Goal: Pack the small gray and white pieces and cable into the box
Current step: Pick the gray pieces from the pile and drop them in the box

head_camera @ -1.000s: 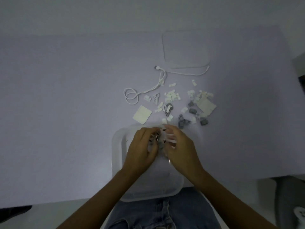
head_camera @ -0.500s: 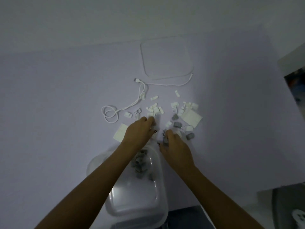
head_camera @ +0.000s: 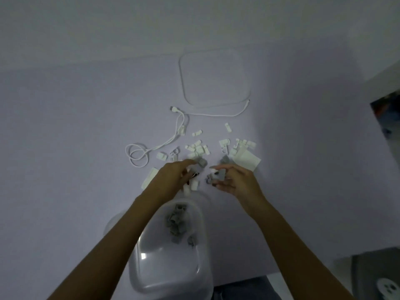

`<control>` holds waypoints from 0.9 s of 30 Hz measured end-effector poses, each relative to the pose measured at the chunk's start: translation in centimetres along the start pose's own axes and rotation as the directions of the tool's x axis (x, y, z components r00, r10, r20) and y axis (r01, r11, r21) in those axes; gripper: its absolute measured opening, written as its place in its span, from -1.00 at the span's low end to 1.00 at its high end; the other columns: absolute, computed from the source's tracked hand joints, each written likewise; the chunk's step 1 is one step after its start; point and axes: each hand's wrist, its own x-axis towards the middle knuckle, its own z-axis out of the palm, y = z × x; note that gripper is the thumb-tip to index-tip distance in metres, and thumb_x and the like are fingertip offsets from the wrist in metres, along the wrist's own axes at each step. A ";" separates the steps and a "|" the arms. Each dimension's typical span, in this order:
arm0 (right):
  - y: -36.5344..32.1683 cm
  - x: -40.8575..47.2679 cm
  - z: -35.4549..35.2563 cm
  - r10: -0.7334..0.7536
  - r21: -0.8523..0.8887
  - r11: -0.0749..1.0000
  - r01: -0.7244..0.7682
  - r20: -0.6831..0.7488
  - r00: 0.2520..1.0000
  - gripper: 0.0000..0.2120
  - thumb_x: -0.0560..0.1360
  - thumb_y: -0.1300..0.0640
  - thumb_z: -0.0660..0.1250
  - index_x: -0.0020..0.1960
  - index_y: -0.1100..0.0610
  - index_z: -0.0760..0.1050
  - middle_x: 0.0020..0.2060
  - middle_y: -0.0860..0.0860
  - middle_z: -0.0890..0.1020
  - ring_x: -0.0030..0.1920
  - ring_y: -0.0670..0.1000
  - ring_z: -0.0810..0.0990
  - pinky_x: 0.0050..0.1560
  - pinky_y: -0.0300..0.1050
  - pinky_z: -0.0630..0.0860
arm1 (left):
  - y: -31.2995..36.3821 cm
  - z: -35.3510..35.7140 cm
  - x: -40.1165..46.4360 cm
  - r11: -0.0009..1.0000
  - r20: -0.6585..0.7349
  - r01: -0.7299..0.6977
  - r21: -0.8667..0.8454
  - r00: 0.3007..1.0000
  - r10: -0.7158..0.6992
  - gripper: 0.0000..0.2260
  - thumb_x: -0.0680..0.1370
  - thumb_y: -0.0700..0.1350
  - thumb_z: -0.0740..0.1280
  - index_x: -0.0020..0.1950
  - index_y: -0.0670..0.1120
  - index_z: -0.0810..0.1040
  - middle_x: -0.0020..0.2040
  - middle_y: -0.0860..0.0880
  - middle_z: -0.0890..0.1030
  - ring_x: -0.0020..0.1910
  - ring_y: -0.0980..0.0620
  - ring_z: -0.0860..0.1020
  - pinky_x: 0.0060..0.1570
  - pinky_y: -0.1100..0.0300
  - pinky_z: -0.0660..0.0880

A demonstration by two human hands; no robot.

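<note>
On the surface, the box sits at 6 o'clock holding pieces; loose pieces lie centre, cable at 9 o'clock, lid at 12 o'clock.

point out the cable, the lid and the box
cable (head_camera: 138,156), head view, on its coiled loops.
lid (head_camera: 214,82), head view, on its flat middle.
box (head_camera: 166,276), head view, on its bare floor.

Both arms outstretched, left hand and right hand side by side, fingers curled
</note>
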 end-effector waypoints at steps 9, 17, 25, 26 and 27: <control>-2.5 1.8 -0.4 0.194 0.380 0.898 -0.220 0.106 0.975 -0.72 0.36 0.40 0.01 -0.41 0.24 0.41 -0.33 0.12 0.44 -0.46 -0.02 0.36 -0.52 -0.28 0.28 | 0.1 -2.6 -0.4 0.132 0.197 0.225 -0.965 0.960 -0.202 -0.75 0.61 -0.21 0.09 0.02 -0.17 0.57 -0.23 -0.13 0.60 -0.30 -0.05 0.61 -0.21 0.14 0.58; -0.5 3.8 3.6 -0.484 -0.919 0.287 0.271 0.105 0.869 -0.73 0.50 -0.12 0.29 -0.09 0.10 0.43 -0.22 -0.01 0.50 -0.29 -0.02 0.48 -0.33 -0.14 0.38 | 0.3 -3.0 -0.6 0.017 0.145 0.152 -0.988 0.964 -0.224 -0.69 0.65 -0.09 0.06 -0.29 -0.06 0.29 -0.40 -0.03 0.30 -0.56 0.11 0.21 -0.54 0.30 0.22; 0.8 7.0 4.3 -0.551 -0.921 -0.267 0.283 0.387 0.740 -0.71 0.40 -0.01 0.49 -0.14 0.21 0.53 -0.27 0.14 0.57 -0.28 0.12 0.59 -0.49 -0.14 0.43 | -0.7 -2.6 -0.9 0.320 0.126 0.234 -0.918 0.938 -0.323 -0.83 0.64 -0.11 0.15 -0.14 -0.09 0.33 -0.34 -0.05 0.42 -0.52 0.12 0.26 -0.48 0.32 0.26; 0.9 7.1 4.3 -0.558 -0.915 -0.285 0.285 0.400 0.727 -0.71 0.38 0.00 0.50 -0.16 0.21 0.54 -0.29 0.13 0.57 -0.30 0.10 0.59 -0.51 -0.15 0.42 | -1.0 -2.5 -0.8 0.436 0.117 0.265 -0.860 0.934 -0.337 -0.87 0.64 -0.10 0.15 -0.09 -0.10 0.34 -0.33 -0.04 0.45 -0.50 0.12 0.29 -0.46 0.33 0.29; 0.9 7.1 4.2 -0.563 -0.909 -0.296 0.292 0.413 0.716 -0.72 0.37 0.01 0.51 -0.18 0.21 0.53 -0.30 0.12 0.57 -0.31 0.09 0.58 -0.52 -0.16 0.41 | -1.2 -2.3 -0.7 0.534 0.106 0.291 -0.794 0.931 -0.349 -0.88 0.64 -0.09 0.15 -0.05 -0.11 0.35 -0.33 -0.03 0.48 -0.49 0.13 0.32 -0.44 0.33 0.31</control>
